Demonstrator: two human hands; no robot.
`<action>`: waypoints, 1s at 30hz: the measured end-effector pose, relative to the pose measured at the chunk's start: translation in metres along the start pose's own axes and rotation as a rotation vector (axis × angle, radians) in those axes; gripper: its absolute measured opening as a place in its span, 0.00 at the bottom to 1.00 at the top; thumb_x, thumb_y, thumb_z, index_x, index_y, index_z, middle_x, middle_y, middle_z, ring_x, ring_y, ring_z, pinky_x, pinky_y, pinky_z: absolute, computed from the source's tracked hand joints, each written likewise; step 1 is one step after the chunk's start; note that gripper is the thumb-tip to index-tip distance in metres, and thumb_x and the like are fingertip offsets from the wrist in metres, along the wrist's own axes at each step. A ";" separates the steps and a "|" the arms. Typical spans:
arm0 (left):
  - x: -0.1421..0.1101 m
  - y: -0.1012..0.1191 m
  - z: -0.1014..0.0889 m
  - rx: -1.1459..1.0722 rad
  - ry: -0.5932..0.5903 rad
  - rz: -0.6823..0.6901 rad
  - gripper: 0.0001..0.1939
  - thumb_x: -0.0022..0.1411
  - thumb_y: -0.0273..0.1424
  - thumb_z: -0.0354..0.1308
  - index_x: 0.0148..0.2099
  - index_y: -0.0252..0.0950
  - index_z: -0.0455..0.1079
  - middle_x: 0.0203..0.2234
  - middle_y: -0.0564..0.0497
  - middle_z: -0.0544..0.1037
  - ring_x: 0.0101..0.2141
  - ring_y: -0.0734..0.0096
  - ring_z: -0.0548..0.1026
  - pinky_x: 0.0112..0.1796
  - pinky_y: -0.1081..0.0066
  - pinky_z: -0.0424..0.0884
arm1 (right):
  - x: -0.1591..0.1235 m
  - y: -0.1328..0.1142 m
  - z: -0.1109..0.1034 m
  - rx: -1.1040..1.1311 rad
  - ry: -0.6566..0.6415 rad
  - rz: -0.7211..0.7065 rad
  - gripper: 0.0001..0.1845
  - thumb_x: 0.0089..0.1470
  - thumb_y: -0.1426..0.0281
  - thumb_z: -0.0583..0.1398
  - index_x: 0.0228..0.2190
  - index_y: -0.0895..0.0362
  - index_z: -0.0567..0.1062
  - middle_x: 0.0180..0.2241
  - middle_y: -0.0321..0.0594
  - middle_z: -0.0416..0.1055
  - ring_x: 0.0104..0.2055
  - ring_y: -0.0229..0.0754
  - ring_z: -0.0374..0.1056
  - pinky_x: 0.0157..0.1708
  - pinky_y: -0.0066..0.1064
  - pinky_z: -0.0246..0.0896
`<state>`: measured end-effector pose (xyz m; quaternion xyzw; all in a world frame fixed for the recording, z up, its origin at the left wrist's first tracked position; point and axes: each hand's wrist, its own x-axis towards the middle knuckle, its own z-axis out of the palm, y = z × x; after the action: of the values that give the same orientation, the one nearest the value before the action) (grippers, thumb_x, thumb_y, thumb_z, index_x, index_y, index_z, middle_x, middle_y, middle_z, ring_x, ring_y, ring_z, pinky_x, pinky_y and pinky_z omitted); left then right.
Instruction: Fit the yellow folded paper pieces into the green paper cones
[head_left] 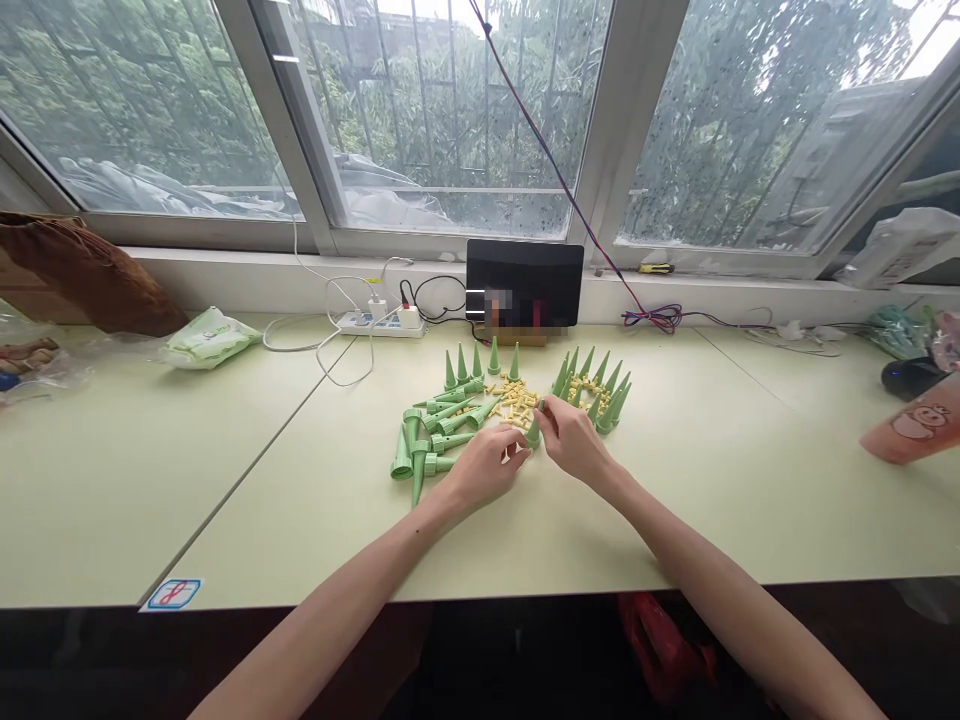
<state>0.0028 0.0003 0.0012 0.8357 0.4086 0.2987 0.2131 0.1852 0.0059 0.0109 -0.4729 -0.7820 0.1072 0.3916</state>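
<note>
Head | green cones ring yellow pegs | held cone: contents unclear

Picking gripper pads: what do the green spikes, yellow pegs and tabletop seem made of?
Green spikes: likely moulded plastic, satin finish; uniform colour, ribbed collars.
Yellow pegs: probably plastic, judging by even colour and similar shapes; too small to tell finish.
Tabletop: possibly laminate, smooth with a soft sheen; straight panel seams.
</note>
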 end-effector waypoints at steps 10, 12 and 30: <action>-0.001 0.000 0.002 0.015 -0.027 0.018 0.09 0.65 0.31 0.54 0.33 0.36 0.72 0.25 0.52 0.73 0.26 0.73 0.67 0.31 0.70 0.62 | 0.082 -0.028 -0.046 -0.418 -0.118 -0.082 0.07 0.62 0.74 0.52 0.32 0.57 0.68 0.29 0.42 0.71 0.28 0.40 0.62 0.27 0.29 0.48; -0.001 -0.001 0.001 0.013 -0.027 0.013 0.09 0.66 0.31 0.54 0.33 0.36 0.72 0.25 0.52 0.73 0.26 0.72 0.67 0.31 0.70 0.62 | 0.103 -0.022 -0.047 -0.520 -0.207 -0.056 0.07 0.60 0.76 0.53 0.31 0.58 0.70 0.30 0.45 0.72 0.29 0.42 0.65 0.27 0.30 0.48; -0.002 0.003 0.001 0.042 -0.043 0.011 0.10 0.66 0.30 0.52 0.34 0.36 0.73 0.27 0.51 0.74 0.27 0.71 0.68 0.30 0.71 0.63 | 0.155 0.007 -0.031 -0.707 -0.561 0.023 0.09 0.51 0.81 0.60 0.32 0.59 0.79 0.35 0.48 0.75 0.34 0.45 0.70 0.31 0.31 0.56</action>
<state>0.0038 -0.0032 0.0011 0.8485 0.4054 0.2732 0.2024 0.1741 0.1314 0.1074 -0.5391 -0.8411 -0.0379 -0.0222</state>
